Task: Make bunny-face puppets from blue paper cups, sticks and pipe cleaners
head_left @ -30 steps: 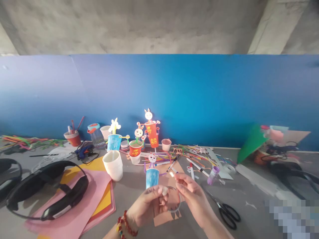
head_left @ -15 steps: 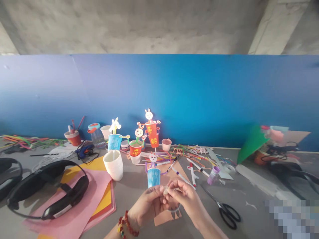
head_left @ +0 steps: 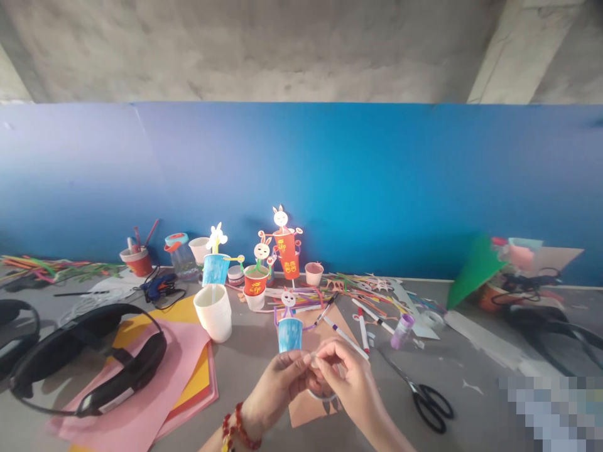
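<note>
Red cup [head_left: 255, 286]: gold characters, illegible | stacked red cups [head_left: 287, 253]: likewise

Room left of hands [head_left: 277, 388] (cup [head_left: 290, 334] ahead).

Red beads circle the left wrist in a bracelet [head_left: 242, 429] of two rows; whether it is one string wound twice or two separate strings cannot be told. The beads are small, rounded and closely set, deep red to brownish red, with a spot of yellow low on the row nearer the elbow. Beyond it the left forearm [head_left: 213, 443] is bare. The left hand [head_left: 281, 380] is bare too, as are the right hand [head_left: 349, 376] and the visible stretch of right forearm [head_left: 387, 433].
</note>
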{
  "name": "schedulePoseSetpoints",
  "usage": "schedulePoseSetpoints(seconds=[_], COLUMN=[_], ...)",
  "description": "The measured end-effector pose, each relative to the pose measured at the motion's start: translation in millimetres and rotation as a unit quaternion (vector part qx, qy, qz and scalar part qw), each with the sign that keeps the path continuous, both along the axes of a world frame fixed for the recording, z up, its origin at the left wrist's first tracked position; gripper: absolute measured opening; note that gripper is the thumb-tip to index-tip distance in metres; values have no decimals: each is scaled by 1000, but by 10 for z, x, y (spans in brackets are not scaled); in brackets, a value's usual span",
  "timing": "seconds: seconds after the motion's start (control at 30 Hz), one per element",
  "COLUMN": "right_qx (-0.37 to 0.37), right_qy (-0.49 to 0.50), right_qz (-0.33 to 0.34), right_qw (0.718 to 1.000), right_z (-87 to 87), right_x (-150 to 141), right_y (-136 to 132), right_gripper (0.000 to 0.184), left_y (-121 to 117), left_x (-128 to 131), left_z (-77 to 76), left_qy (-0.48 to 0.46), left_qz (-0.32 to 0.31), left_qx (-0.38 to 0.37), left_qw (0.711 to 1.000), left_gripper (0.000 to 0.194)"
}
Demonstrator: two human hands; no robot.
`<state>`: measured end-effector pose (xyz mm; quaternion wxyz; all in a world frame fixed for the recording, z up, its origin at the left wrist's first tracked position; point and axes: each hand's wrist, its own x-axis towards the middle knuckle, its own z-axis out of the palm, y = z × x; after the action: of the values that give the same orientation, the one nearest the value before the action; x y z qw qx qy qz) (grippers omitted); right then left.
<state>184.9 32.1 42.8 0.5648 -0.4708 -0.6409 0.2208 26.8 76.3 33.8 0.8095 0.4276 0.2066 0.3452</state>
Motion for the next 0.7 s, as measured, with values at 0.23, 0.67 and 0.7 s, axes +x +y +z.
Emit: schedulePoseSetpoints(seconds=[0.23,0.67,0.7], right_qx=[6,-6,-31], right_qy=[-41,-81,-50], right_qz=[-38,-43,-34], right_qw=[998,996,998], right_z=[-107,-129,-143], right_x=[-10,25,23], right_y=[-4,-49,-44], right_gripper=[10,18,18], left_y=[12,-38,-30], left_x=[2,35,38], left_z=[-15,41,28], left_qy=[116,227,217], left_qz=[52,128,135], left_qx=[114,243,231], left_qw=[985,934,939], left_gripper=[33,26,24])
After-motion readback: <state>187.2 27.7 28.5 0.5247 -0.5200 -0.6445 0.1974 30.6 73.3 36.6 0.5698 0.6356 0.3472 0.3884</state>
